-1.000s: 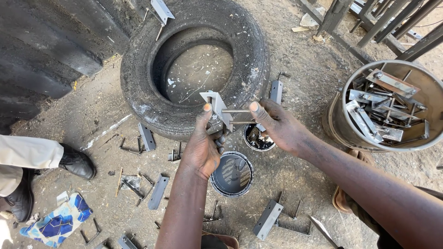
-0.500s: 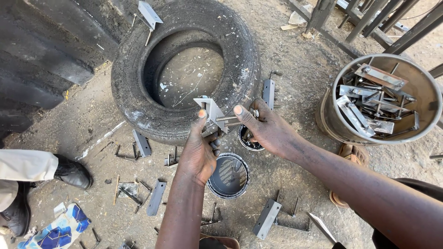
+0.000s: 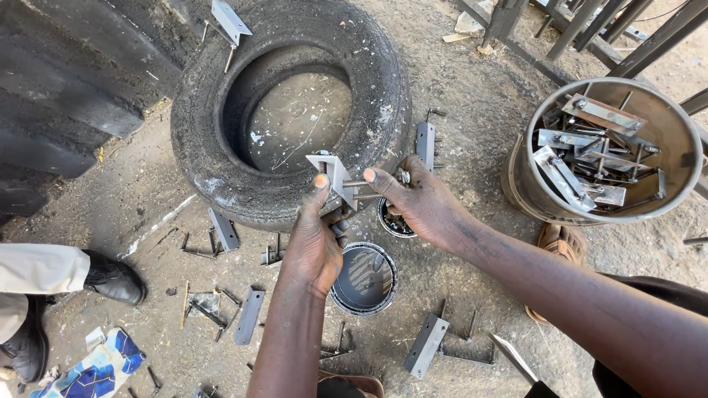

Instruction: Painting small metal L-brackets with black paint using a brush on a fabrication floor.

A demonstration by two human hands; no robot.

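Note:
My left hand (image 3: 316, 247) grips a grey angled metal bracket (image 3: 332, 173) with bolts sticking out of it, thumb up against the plate. My right hand (image 3: 420, 203) meets it from the right, fingertips on the bolt ends. Both hands hover over the near edge of an old black tyre (image 3: 221, 162) lying flat on the dirt. Right below the hands sit two small round tins: a larger one (image 3: 363, 278) with metal pieces inside and a smaller one (image 3: 391, 221) partly hidden by my right hand.
A round metal bucket (image 3: 664, 199) full of similar brackets stands at the right. Several loose brackets and bolts lie on the ground, such as one (image 3: 426, 345) near my arm. Another person's black shoe (image 3: 110, 278) and pale trouser leg are at the left. Dark corrugated sheets lie top left.
The view has shifted slightly; my hands stay together on the bracket, with the right fingers working along the bolts. Nothing else has moved.

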